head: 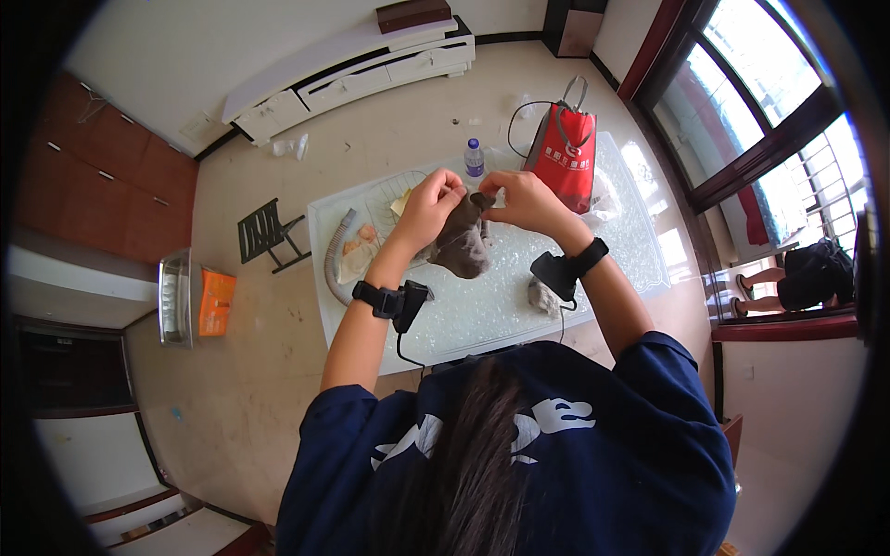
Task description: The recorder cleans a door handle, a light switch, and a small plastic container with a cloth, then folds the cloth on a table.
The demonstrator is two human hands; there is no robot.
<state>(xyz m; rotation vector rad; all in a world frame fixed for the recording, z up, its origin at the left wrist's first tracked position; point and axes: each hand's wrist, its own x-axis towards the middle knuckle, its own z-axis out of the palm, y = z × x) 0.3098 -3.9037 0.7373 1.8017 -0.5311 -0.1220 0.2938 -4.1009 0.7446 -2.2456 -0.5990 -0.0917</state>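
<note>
Between my hands hangs a grey-brown cloth item (462, 240), bunched and drooping over the glass-topped table (459, 320). My left hand (432, 208) pinches its upper left edge between thumb and fingers. At the upper right, my right hand (525, 201) grips a darker fold of the same cloth. Whether the cloth's lower end touches the table cannot be told. A smaller grey, fuzzy bundle (544, 297) lies on the table near my right wrist. Each wrist wears a black strap with a small cabled device.
A purple-capped bottle (474, 160) and a red bag (564, 160) stand beyond my hands. A ribbed hose (334, 254) and a wire rack (393, 198) lie at the table's left. A folding stool (268, 233) stands on the floor. Another person (810, 274) bends in the doorway at right.
</note>
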